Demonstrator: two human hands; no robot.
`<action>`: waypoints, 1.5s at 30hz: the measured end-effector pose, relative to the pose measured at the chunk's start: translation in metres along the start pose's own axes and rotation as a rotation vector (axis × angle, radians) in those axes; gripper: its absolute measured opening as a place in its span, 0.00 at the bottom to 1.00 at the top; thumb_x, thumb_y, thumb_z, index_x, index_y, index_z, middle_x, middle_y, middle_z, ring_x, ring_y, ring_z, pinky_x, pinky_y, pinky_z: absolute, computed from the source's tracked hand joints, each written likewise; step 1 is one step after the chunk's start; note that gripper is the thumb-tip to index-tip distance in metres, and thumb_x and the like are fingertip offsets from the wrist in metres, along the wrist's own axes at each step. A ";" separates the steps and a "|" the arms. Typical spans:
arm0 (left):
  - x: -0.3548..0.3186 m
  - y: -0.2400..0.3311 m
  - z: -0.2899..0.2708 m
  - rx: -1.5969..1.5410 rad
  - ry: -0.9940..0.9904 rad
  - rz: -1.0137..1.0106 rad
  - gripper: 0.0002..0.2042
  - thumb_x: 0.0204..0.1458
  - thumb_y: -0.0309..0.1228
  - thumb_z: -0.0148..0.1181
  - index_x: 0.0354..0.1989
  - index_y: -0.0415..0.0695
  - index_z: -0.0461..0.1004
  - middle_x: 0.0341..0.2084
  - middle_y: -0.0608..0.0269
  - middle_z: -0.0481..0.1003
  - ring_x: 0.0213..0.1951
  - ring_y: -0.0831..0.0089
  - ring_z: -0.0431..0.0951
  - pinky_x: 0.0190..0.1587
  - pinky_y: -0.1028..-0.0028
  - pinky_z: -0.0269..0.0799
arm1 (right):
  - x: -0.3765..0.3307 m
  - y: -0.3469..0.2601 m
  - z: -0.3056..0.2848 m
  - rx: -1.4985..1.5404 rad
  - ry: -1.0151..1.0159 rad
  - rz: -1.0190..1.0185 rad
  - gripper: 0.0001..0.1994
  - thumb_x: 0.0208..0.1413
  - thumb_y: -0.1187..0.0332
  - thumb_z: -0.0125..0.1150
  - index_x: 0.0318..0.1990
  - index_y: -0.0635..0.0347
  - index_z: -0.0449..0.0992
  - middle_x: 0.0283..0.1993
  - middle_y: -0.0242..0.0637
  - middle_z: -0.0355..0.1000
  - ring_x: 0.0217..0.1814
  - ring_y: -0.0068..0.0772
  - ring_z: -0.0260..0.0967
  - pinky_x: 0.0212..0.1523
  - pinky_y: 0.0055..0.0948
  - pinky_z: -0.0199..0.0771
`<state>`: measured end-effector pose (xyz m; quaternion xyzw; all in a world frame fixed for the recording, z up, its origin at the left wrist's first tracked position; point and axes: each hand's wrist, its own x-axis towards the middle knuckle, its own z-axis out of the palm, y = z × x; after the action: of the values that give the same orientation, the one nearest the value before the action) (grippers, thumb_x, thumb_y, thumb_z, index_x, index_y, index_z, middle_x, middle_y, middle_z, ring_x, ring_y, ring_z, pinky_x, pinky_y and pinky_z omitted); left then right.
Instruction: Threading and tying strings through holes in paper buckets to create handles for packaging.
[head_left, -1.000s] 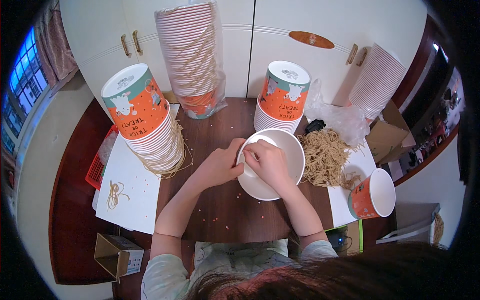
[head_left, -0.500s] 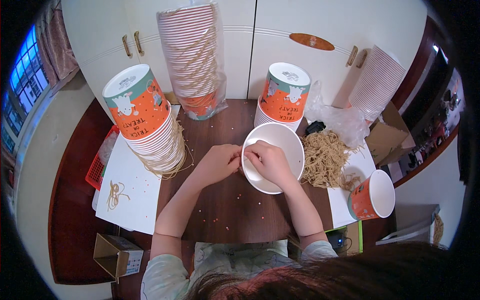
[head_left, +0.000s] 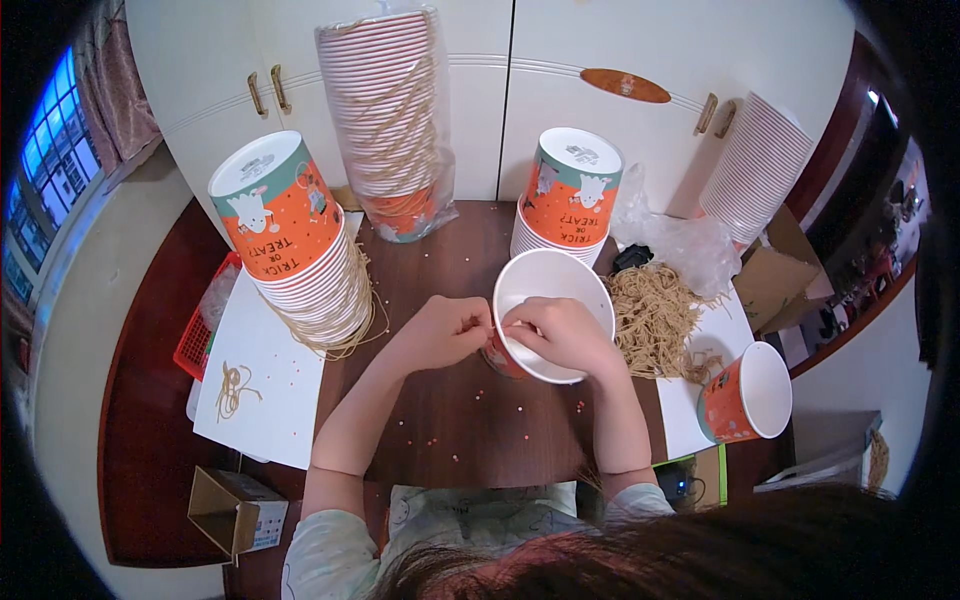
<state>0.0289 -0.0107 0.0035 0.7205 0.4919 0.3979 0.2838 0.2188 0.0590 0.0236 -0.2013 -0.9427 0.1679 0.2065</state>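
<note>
Paper bucket (head_left: 553, 310), white inside, sits tipped toward the camera at frame centre on the brown table (head_left: 450, 420), which exposes its rim to both hands. Left hand (head_left: 445, 330) pinches the rim's left edge; right hand (head_left: 560, 335) curls closed over it, fingertips hidden. Straw-coloured string (head_left: 655, 315) lies heaped just right.

A small open cardboard box (head_left: 232, 508) is seen lower left; clear plastic bag (head_left: 688, 245) behind noodles.

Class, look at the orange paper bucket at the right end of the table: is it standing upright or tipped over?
Tipped over. The orange paper bucket lies on its side, its round white opening facing right and up, on the white sheet.
</note>
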 end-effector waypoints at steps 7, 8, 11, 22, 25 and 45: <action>0.002 -0.001 -0.020 -0.436 -0.072 -0.079 0.01 0.42 0.21 0.52 0.23 0.38 0.69 0.21 0.67 0.71 0.27 0.82 0.68 0.32 0.81 0.64 | -0.002 0.006 0.002 0.001 -0.082 -0.038 0.06 0.47 0.66 0.54 0.29 0.58 0.75 0.29 0.38 0.72 0.28 0.40 0.69 0.30 0.34 0.68; 0.002 -0.001 -0.022 -0.510 -0.080 -0.061 0.01 0.42 0.21 0.51 0.22 0.37 0.68 0.22 0.64 0.71 0.28 0.80 0.69 0.34 0.80 0.64 | -0.002 0.004 0.002 0.002 -0.082 -0.039 0.06 0.47 0.66 0.54 0.29 0.58 0.75 0.29 0.38 0.72 0.28 0.40 0.69 0.30 0.34 0.68; 0.000 0.003 -0.025 -0.819 -0.087 -0.116 0.02 0.42 0.22 0.49 0.21 0.38 0.65 0.21 0.61 0.71 0.29 0.73 0.72 0.37 0.77 0.65 | -0.001 0.001 0.003 0.007 -0.125 -0.011 0.07 0.47 0.66 0.54 0.29 0.58 0.75 0.28 0.38 0.72 0.28 0.41 0.69 0.30 0.34 0.68; 0.002 0.010 -0.016 -0.542 -0.046 -0.309 0.06 0.46 0.24 0.56 0.34 0.40 0.70 0.23 0.72 0.68 0.24 0.87 0.65 0.28 0.86 0.61 | 0.002 -0.003 -0.002 0.361 -0.020 0.140 0.04 0.51 0.70 0.51 0.32 0.59 0.70 0.24 0.37 0.70 0.25 0.35 0.68 0.28 0.27 0.65; 0.005 -0.003 -0.002 -0.493 -0.104 -0.189 0.05 0.45 0.23 0.57 0.31 0.39 0.70 0.21 0.74 0.68 0.24 0.88 0.65 0.25 0.86 0.61 | 0.002 0.004 0.008 0.724 0.132 0.073 0.04 0.52 0.72 0.49 0.34 0.60 0.68 0.25 0.37 0.68 0.26 0.30 0.66 0.27 0.22 0.63; 0.005 -0.006 -0.014 -0.531 -0.119 -0.159 0.02 0.47 0.23 0.53 0.29 0.39 0.69 0.23 0.67 0.72 0.29 0.82 0.72 0.34 0.81 0.67 | 0.003 -0.001 0.006 0.110 0.242 -0.034 0.03 0.44 0.71 0.57 0.26 0.60 0.73 0.26 0.35 0.70 0.26 0.32 0.66 0.25 0.28 0.65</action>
<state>0.0149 -0.0034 0.0082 0.6022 0.4080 0.4464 0.5211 0.2133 0.0576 0.0194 -0.1925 -0.9035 0.1904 0.3323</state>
